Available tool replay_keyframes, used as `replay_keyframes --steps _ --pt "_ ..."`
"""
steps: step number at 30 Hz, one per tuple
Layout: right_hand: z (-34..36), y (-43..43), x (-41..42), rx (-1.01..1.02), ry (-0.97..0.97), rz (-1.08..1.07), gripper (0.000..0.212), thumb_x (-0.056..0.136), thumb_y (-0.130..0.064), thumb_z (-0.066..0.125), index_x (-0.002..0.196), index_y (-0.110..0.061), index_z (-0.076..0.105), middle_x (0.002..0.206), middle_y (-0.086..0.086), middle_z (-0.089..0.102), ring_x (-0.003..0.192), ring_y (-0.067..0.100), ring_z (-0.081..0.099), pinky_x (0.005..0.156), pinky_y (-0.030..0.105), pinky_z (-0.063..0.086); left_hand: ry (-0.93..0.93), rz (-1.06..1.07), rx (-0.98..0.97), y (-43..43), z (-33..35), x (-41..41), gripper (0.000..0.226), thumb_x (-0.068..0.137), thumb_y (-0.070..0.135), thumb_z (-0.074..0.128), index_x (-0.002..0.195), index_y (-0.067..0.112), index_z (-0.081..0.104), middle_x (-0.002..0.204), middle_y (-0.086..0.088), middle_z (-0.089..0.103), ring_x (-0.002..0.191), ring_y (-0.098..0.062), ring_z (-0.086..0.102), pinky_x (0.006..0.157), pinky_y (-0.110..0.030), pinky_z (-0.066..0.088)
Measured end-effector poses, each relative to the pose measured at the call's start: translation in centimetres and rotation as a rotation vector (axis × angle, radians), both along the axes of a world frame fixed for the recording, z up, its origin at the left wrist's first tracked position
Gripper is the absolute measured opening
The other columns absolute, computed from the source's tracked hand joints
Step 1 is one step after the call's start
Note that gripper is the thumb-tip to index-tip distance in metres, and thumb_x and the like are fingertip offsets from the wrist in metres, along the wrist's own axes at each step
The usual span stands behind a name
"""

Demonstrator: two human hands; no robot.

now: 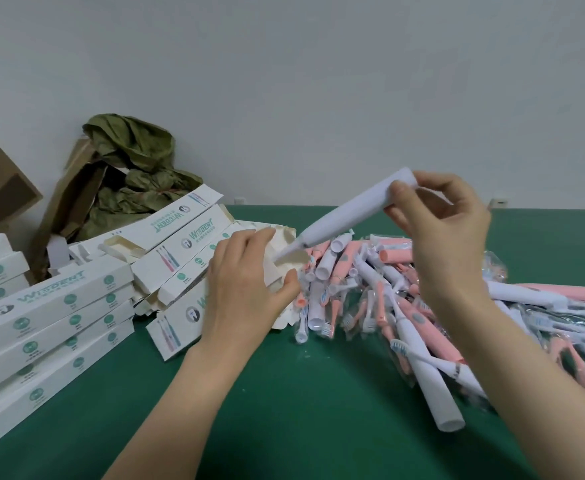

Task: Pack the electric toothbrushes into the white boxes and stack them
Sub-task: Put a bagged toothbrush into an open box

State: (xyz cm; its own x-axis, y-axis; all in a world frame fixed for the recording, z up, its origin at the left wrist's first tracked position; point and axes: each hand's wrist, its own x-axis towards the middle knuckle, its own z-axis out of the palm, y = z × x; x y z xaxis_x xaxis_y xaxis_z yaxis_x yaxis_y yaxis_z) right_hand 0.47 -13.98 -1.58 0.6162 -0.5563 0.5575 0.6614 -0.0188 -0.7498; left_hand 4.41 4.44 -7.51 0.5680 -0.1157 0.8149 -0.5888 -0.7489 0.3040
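On the table (284, 410), a stack (41, 323) lies left of the open box (284, 237) and a toothbrush pile (405, 306) crowds its right. The left hand (246, 285) grips the box's mouth. The right hand (446, 230) pinches a white toothbrush (346, 213) by the base, tip at that mouth.

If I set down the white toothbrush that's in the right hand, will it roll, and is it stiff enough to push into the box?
It would probably roll: the white toothbrush has a round, smooth body and the table is flat. It is likely stiff, since it runs straight though the right hand pinches only its thick end. Its smooth shell may slip.
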Motion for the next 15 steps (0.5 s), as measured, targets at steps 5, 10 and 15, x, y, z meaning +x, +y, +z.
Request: replay_keyframes --steps 5,10,15 --pt "-1.2 2.4 -0.4 -0.282 -0.076 0.028 0.018 0.081 -0.006 0.071 0.087 -0.021 0.064 0.082 -0.008 0.068 0.078 0.003 0.066 0.074 0.018 0.052 -0.034 -0.062 -0.032 -0.7 0.6 -1.0 0.059 0.074 0.019 0.077 0.124 -0.001 0.055 0.109 -0.016 0.056 0.102 -0.024 0.044 0.089 -0.018 0.027" --pt "-3.2 5.0 -0.4 -0.82 -0.089 -0.112 0.01 0.079 -0.004 0.072 0.089 -0.004 0.072 0.101 0.01 0.063 0.09 0.013 0.061 0.08 0.015 0.045 -0.034 -0.104 -0.102 -0.9 0.8 -1.5 0.059 0.076 0.011 0.074 0.129 -0.003 0.05 0.114 -0.018 0.054 0.108 -0.02 0.041 0.092 -0.015 0.025" --pt "-2.7 3.8 0.5 -0.684 0.114 0.033 0.023 0.092 -0.001 0.052 0.09 -0.016 0.069 0.093 -0.004 0.064 0.078 -0.004 0.056 0.073 0.01 0.043 -0.017 -0.09 -0.107 -0.3 0.7 -0.8 0.06 0.078 0.016 0.075 0.129 -0.003 0.05 0.114 -0.019 0.055 0.108 -0.022 0.042 0.091 -0.015 0.024"
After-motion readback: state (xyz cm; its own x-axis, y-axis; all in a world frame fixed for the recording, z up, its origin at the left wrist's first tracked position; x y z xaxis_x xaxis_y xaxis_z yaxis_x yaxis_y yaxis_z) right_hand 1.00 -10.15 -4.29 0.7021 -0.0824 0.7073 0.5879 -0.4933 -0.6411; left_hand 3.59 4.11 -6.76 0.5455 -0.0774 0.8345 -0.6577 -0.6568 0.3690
